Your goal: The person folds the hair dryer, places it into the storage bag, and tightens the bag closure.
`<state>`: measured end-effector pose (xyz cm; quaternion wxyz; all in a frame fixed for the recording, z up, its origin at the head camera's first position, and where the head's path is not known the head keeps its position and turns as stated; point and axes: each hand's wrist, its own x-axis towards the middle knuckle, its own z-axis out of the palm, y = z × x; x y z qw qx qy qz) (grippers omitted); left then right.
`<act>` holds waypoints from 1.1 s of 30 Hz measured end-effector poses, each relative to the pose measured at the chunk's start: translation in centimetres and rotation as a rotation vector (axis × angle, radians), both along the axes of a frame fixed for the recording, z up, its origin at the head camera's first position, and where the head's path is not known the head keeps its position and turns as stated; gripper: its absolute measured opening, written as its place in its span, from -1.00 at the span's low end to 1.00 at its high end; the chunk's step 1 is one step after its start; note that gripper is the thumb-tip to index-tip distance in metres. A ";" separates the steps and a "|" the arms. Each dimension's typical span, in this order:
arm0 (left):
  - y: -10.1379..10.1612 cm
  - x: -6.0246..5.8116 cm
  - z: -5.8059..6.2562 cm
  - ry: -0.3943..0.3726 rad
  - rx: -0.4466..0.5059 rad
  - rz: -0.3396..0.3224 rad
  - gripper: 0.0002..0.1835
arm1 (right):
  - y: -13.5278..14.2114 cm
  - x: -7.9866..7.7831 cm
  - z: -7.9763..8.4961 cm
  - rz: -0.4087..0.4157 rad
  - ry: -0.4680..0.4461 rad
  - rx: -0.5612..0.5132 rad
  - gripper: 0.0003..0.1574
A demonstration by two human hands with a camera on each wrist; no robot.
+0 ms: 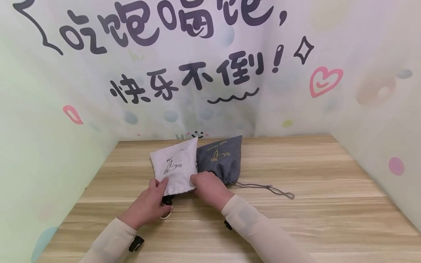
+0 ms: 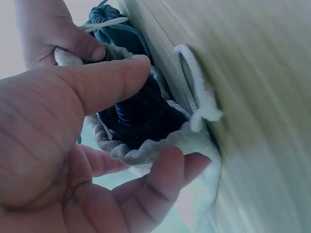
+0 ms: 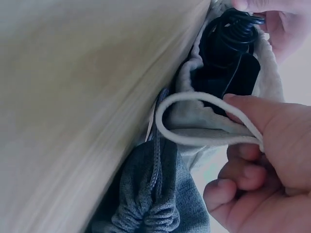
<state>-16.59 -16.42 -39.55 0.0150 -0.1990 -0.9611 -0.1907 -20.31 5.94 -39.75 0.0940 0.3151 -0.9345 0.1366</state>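
A white drawstring bag (image 1: 185,175) printed with a hair dryer lies with its mouth facing me. Inside the mouth sit a coiled black cord (image 3: 228,36) and a smooth black part (image 3: 245,77), most of it hidden by the cloth. My left hand (image 1: 148,202) holds the left side of the mouth, thumb across the opening and fingers curled at the rim. On the other side, my right hand (image 1: 212,190) pinches the rim, thumb inside the opening. A white drawstring loop (image 3: 167,116) hangs by the right hand; another white loop (image 2: 181,51) lies by the left.
Beside the white bag, partly behind my right hand, lies a dark grey drawstring bag (image 1: 220,160) with a gold hair dryer print. Its grey cord (image 1: 253,186) trails right over the wooden table (image 1: 312,219). A printed backdrop (image 1: 197,109) stands behind the table.
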 end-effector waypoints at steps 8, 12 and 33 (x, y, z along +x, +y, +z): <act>0.5 -0.4 0.2 -0.046 -0.015 0.043 -0.03 | 0.1 -0.1 0.0 -0.032 0.027 0.021 -0.70; 0.5 -0.7 0.2 -0.034 -0.022 0.061 -0.06 | 0.2 0.0 0.4 -0.023 0.007 0.004 -0.69; 0.6 -2.6 -0.9 0.094 -0.021 0.178 -0.45 | 1.1 0.1 0.7 -0.016 -0.029 0.000 -0.77</act>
